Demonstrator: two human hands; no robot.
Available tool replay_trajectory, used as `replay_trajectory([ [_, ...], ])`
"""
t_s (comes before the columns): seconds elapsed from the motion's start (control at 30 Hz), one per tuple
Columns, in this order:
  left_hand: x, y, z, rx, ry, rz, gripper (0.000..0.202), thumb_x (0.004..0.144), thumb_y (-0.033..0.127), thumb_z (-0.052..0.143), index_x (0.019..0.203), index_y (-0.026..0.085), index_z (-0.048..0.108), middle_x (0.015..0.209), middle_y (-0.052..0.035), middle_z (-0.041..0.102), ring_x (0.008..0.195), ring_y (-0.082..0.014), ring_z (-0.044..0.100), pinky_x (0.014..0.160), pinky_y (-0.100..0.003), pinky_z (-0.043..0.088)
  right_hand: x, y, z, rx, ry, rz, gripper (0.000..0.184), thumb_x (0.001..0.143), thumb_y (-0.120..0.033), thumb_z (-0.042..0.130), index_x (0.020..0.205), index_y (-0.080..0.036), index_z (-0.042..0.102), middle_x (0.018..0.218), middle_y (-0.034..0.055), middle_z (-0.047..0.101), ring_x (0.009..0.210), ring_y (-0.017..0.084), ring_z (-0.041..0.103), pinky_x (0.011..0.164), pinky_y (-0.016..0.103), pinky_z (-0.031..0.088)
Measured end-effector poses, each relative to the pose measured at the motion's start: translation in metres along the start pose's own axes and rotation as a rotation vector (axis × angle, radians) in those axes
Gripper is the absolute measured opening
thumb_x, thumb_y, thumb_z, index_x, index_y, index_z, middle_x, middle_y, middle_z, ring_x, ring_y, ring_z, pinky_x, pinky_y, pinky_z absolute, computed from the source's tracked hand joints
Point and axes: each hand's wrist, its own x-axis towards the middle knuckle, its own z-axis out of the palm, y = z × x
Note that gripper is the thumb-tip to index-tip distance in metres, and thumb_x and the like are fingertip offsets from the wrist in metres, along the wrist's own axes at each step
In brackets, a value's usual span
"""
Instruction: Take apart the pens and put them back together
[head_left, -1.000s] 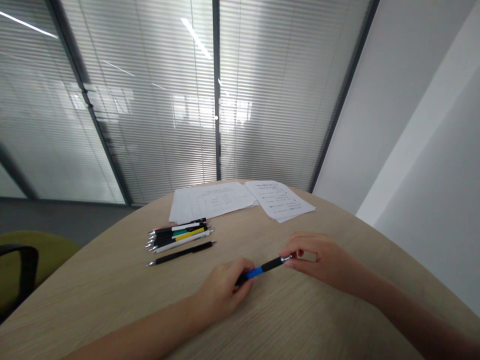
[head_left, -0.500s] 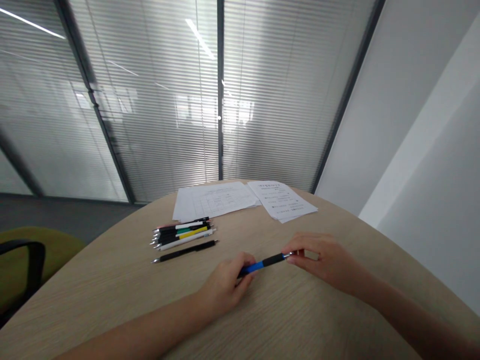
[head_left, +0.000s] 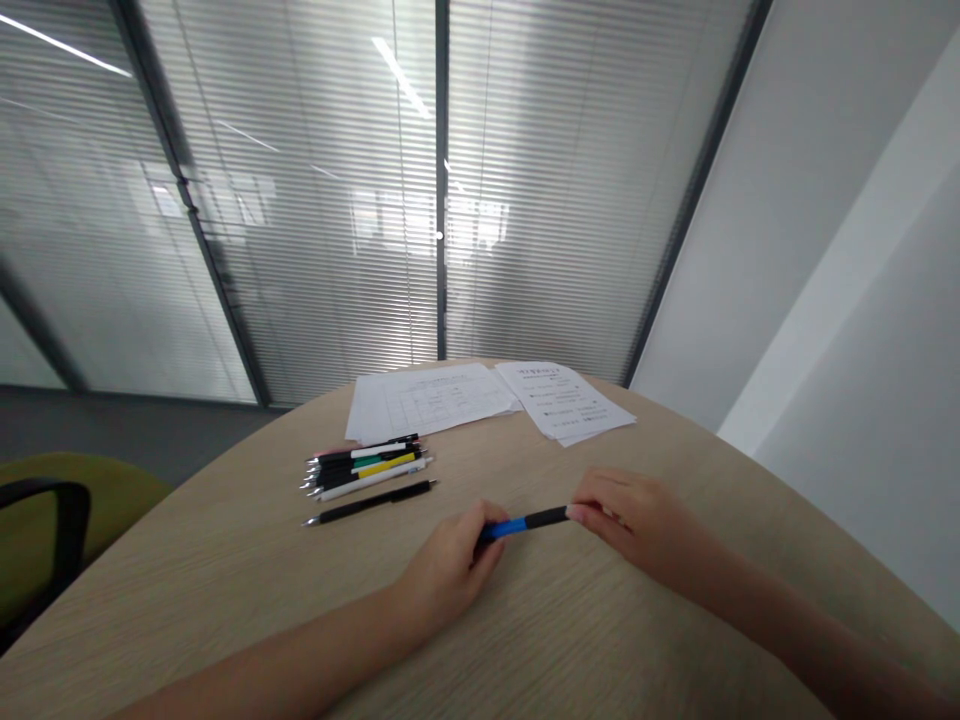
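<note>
A blue pen (head_left: 514,527) with a black grip is held nearly level above the table between both hands. My left hand (head_left: 455,560) is closed around its blue end, which is partly hidden by the fingers. At the other end, my right hand (head_left: 630,515) pinches the tip, and those fingertips cover the silver cone. To the left, a single black pen (head_left: 367,503) lies on the table. Just behind it sits a pile of pens (head_left: 367,468) in black, white, yellow and green.
Two sets of printed paper, a wide sheet (head_left: 431,400) and a narrower stack (head_left: 564,403), lie toward the far edge of the round wooden table (head_left: 247,560). A green chair (head_left: 112,490) with a black armrest stands at left. Glass panels with blinds (head_left: 337,280) rise behind.
My right fingers have closed further over the pen's silver tip, hiding it. The pen has levelled slightly, while my left hand keeps its grip almost in place.
</note>
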Motion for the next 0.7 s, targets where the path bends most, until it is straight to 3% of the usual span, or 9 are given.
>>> replay_trajectory([
  [0.17, 0.0, 0.003, -0.002, 0.037, -0.035, 0.089, 0.024, 0.079, 0.014, 0.039, 0.102, 0.019, 0.046, 0.085, -0.0039, 0.06, 0.074, -0.015, 0.056, 0.066, -0.025, 0.045, -0.002, 0.0, 0.006, -0.145, 0.001, -0.027, 0.034, 0.085, -0.027, 0.034, 0.06, -0.016, 0.055, 0.059, 0.0043, 0.057, 0.056, 0.015, 0.053, 0.052, 0.024, 0.035],
  [0.27, 0.0, 0.005, -0.004, 0.063, -0.065, 0.193, 0.026, 0.084, 0.017, 0.033, 0.106, 0.018, 0.046, 0.088, -0.0059, 0.058, 0.08, -0.0156, 0.055, 0.072, -0.026, 0.045, -0.002, -0.001, 0.008, -0.132, -0.035, 0.047, 0.042, 0.085, -0.03, 0.029, 0.054, -0.016, 0.053, 0.052, 0.004, 0.056, 0.049, 0.014, 0.051, 0.049, 0.025, 0.032],
  [0.4, 0.001, 0.005, -0.005, 0.068, -0.071, 0.221, 0.027, 0.086, 0.017, 0.028, 0.102, 0.016, 0.049, 0.085, -0.0061, 0.056, 0.079, -0.0153, 0.055, 0.072, -0.025, 0.045, 0.0, -0.005, 0.011, 0.082, -0.115, 0.242, 0.05, 0.085, -0.034, 0.026, 0.042, -0.018, 0.047, 0.041, 0.0013, 0.05, 0.042, 0.013, 0.049, 0.049, 0.024, 0.032],
  [0.57, 0.001, 0.003, -0.004, 0.074, -0.028, 0.2, 0.022, 0.085, 0.018, 0.032, 0.096, 0.017, 0.051, 0.081, -0.0043, 0.055, 0.076, -0.0148, 0.053, 0.069, -0.025, 0.045, 0.001, -0.006, 0.017, 0.397, -0.22, 0.548, 0.053, 0.083, -0.039, 0.025, 0.037, -0.019, 0.042, 0.028, -0.0049, 0.03, 0.027, 0.008, 0.033, 0.035, 0.02, 0.026],
  [0.7, 0.001, 0.0, -0.001, 0.045, 0.012, 0.208, 0.016, 0.083, 0.017, 0.037, 0.092, 0.018, 0.05, 0.082, -0.0041, 0.056, 0.077, -0.0146, 0.053, 0.069, -0.025, 0.044, 0.0, -0.004, 0.024, 0.495, -0.217, 0.633, 0.053, 0.082, -0.041, 0.027, 0.036, -0.018, 0.042, 0.028, -0.0055, 0.031, 0.025, 0.007, 0.03, 0.032, 0.018, 0.025],
])
